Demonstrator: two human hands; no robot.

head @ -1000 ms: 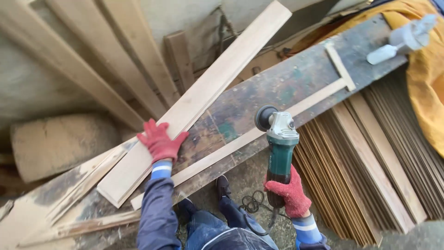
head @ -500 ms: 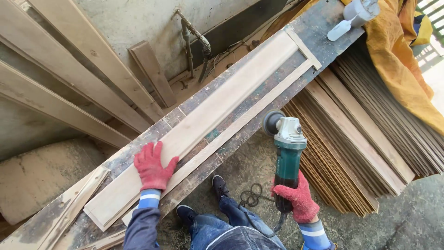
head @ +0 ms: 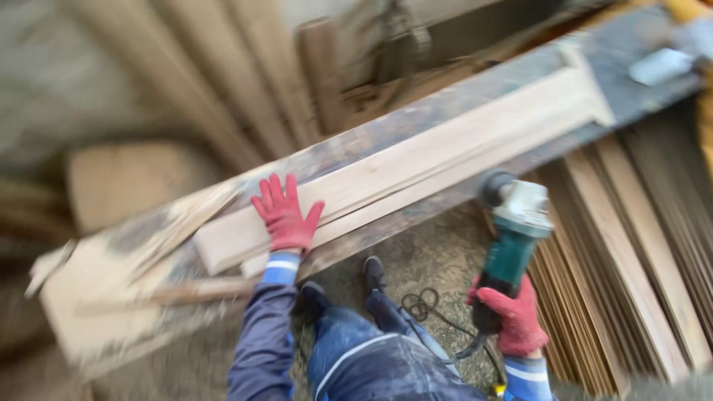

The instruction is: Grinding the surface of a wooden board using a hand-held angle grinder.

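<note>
The pale wooden board (head: 416, 160) was laid on the worn workbench plank (head: 445, 111), its long axis running from lower left to upper right of the frame. The left hand (head: 284, 215), in a red glove, was pressed flat and open-fingered on the board's lower-left end, nothing being gripped. The right hand (head: 512, 319) was closed around the handle of a green angle grinder (head: 512, 238), held at lower right, its head pointed up towards the board's near edge and kept just below it.
</note>
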